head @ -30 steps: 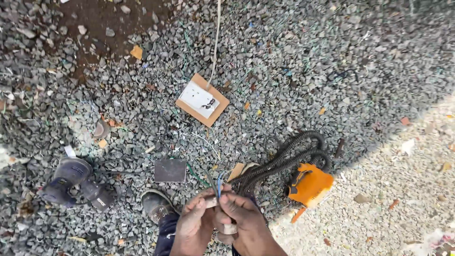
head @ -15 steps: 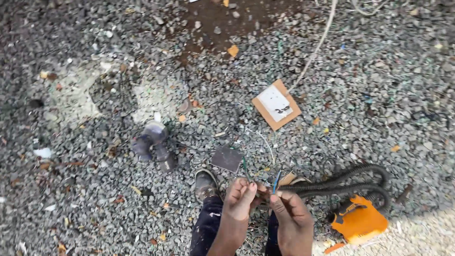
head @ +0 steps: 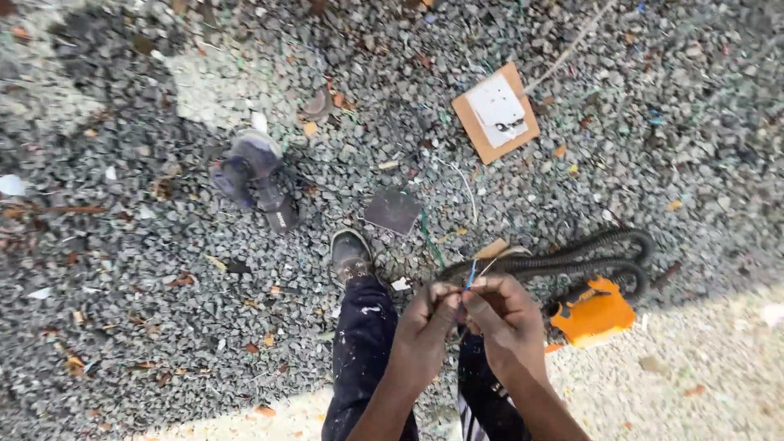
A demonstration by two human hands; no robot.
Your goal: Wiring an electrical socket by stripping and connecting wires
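- Left hand (head: 425,322): fingers curled, tips pinched on the thin wires (head: 471,278) at the top of the fist; forearm rises from the lower frame edge, angled up and right.
- Right hand (head: 508,318): knuckles up, fingertips pinching the same wires from the other side; the two hands touch at the fingertips. Forearm enters from lower right.
- Wires: a blue strand and a pale strand stick up just above the pinch, tilted right. How far they run inside the hands cannot be told.
- Landmark: the hands. Directly below them, dark paint-flecked trousers (head: 363,343); up and left, a grey boot (head: 351,255) on the gravel (head: 147,327).
- Just right of the hands: coiled black hose (head: 572,261), with an orange piece (head: 594,310) touching its lower loop.
- Above the hands, near: dark square plate (head: 393,210) and a green strand (head: 430,241).
- Well above and right: white switch plate on a brown board (head: 496,112), a cord leading off from it to the top edge.
- Well up and left: worn shoe (head: 257,175).
- Open gravel lies left of the hands; pale ground runs along the lower right edge.
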